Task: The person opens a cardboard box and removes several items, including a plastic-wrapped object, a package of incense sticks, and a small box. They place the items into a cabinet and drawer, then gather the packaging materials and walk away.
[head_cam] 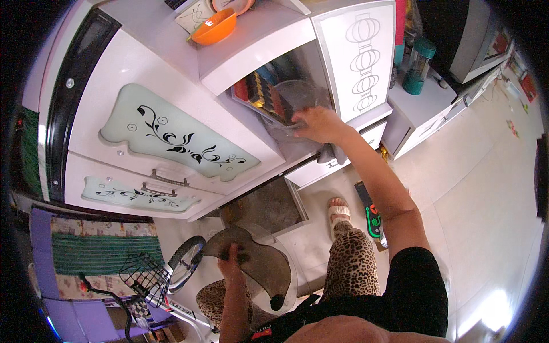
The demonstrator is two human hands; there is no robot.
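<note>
My left hand [231, 259] holds a smoke-tinted, curved plastic visor [268, 263] with a clear outer part and a black knob at its lower end. It is held low over my lap, beside the bent leg in leopard-print trousers. My right hand [321, 124] reaches into an open cubby [309, 64] of the white cabinet. Its fingers are bent at the edge of clear plastic packaging [279, 124], which has dark, red and gold things in it. Below that arm, a drawer [274, 206] with a dark interior is pulled out.
An orange bowl [214, 28] sits on the upper shelf. White cabinet doors [180, 133] with floral panels stand at left. A bicycle [171, 278] with a wire basket is at lower left. A teal-lidded bottle [419, 66] stands on the low cabinet. A dark-and-green printed board [369, 210] lies by my foot.
</note>
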